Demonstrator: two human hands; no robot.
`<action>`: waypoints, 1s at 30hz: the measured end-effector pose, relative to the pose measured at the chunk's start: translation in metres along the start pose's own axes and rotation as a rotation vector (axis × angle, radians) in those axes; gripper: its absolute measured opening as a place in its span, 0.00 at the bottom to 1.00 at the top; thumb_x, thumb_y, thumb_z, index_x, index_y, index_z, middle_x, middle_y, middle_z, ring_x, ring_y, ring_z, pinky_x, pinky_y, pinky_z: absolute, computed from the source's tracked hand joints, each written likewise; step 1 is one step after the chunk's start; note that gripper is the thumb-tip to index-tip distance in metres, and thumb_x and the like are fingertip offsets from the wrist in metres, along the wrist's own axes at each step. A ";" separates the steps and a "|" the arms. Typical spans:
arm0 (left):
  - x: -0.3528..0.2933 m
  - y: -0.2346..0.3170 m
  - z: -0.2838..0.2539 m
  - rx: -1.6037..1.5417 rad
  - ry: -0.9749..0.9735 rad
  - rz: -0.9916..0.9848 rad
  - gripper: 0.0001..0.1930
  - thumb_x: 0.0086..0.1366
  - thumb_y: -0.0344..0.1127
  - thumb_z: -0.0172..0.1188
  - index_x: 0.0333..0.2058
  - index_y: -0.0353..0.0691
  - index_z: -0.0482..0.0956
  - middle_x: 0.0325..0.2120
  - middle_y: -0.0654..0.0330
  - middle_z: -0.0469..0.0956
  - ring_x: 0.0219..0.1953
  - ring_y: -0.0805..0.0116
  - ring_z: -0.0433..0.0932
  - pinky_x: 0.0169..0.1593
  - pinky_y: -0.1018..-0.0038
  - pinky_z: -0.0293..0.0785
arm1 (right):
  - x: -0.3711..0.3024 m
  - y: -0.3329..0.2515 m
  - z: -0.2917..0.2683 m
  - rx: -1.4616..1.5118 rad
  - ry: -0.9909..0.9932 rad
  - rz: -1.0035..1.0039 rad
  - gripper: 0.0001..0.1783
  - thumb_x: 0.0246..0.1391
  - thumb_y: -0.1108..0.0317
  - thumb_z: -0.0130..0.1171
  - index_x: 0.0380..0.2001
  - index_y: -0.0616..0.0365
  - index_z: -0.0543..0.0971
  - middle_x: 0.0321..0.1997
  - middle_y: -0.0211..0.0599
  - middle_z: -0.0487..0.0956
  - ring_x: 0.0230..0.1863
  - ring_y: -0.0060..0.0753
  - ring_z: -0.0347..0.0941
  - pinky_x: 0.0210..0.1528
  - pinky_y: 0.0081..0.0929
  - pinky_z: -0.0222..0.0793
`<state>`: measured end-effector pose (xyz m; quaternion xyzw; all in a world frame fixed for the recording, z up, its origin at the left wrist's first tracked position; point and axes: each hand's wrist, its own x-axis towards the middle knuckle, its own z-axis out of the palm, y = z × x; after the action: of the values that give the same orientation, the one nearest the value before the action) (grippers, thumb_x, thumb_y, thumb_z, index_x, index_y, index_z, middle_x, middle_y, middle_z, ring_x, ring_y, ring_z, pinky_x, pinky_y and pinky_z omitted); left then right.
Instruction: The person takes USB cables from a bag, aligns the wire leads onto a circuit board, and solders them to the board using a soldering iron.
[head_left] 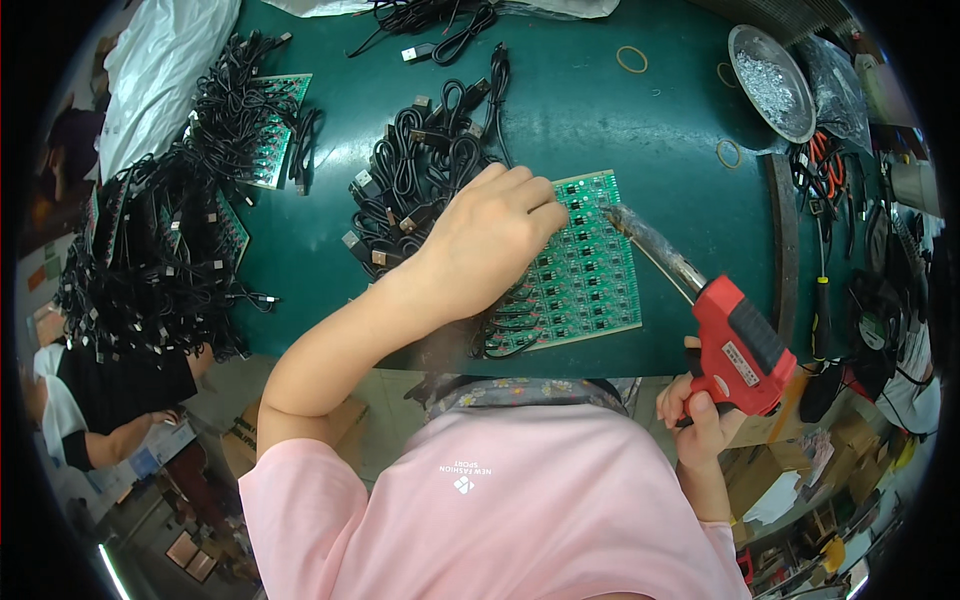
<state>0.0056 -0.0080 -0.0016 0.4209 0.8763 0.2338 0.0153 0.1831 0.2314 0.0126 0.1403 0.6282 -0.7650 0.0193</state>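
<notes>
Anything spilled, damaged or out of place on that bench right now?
I see no clear spill or damage around the green circuit board or the red soldering gun. What looks stray: a few loose rubber bands toward the tabletop's far right, bundling nothing.

Counter [690, 120]: deep green
Board [594, 262]: brighter green, rows of black chips, pale edging
Gun [722, 320]: red body, black panels, white label [740, 363]
Cables [405, 160]: black, plugs [362, 180] silver and white
Shirt [540, 500]: pale pink, white print
Cloth [530, 391]: grey, small yellowish flowers
</notes>
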 end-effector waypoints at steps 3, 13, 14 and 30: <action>-0.001 0.000 0.002 -0.111 0.030 -0.026 0.06 0.53 0.26 0.62 0.31 0.37 0.79 0.29 0.61 0.74 0.33 0.61 0.71 0.40 0.69 0.65 | -0.007 0.008 -0.004 0.024 -0.004 0.000 0.34 0.58 0.58 0.54 0.55 0.78 0.58 0.13 0.34 0.66 0.11 0.23 0.59 0.15 0.23 0.60; 0.007 0.010 -0.001 -0.132 0.011 -0.245 0.02 0.51 0.27 0.64 0.26 0.37 0.81 0.24 0.61 0.72 0.35 0.62 0.67 0.43 0.67 0.59 | -0.022 0.023 -0.008 0.075 -0.045 0.101 0.31 0.58 0.56 0.55 0.51 0.73 0.60 0.14 0.36 0.67 0.13 0.25 0.60 0.18 0.24 0.60; 0.008 0.010 -0.001 -0.132 0.012 -0.247 0.02 0.51 0.27 0.64 0.26 0.37 0.81 0.24 0.61 0.72 0.35 0.62 0.67 0.43 0.67 0.59 | -0.021 0.023 -0.008 0.079 -0.052 0.120 0.30 0.58 0.56 0.55 0.51 0.73 0.60 0.14 0.36 0.67 0.13 0.25 0.60 0.18 0.24 0.59; 0.018 0.009 -0.003 -0.174 -0.122 -0.371 0.03 0.48 0.29 0.64 0.23 0.36 0.82 0.22 0.59 0.75 0.34 0.63 0.70 0.47 0.68 0.60 | -0.019 0.022 -0.006 0.058 -0.055 0.108 0.25 0.58 0.59 0.54 0.47 0.71 0.62 0.15 0.35 0.67 0.16 0.25 0.61 0.20 0.25 0.61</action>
<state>-0.0002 0.0088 0.0074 0.2629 0.9128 0.2758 0.1473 0.2066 0.2293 -0.0053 0.1537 0.5965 -0.7843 0.0737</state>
